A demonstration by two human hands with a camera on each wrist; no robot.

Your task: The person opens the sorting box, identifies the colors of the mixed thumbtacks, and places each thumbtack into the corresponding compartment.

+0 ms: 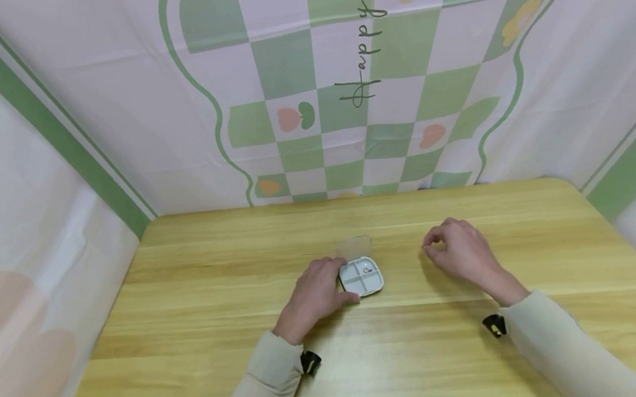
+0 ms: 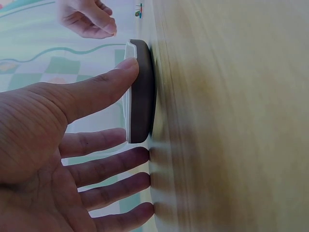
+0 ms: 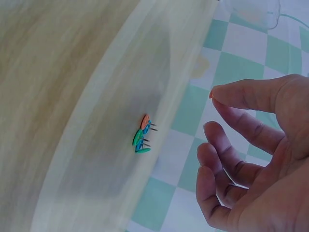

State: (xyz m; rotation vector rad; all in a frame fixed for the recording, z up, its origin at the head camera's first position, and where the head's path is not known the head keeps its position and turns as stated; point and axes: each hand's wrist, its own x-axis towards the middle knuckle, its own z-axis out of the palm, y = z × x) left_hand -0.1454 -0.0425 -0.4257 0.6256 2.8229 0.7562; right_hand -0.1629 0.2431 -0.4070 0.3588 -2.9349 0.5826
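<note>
Pillbox (image 2: 144,92) between left thumb (image 2: 96,94) and forefinger (image 2: 94,142)

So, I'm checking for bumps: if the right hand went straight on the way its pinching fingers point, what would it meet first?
Probably the open four-compartment pill case, perhaps its clear lid. How high the right hand sits is unclear, so it might pass above.

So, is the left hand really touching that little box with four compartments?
Touching. The left wrist view shows it: the left hand has its thumb tip laid against the edge of the little box, with no gap between.
</note>
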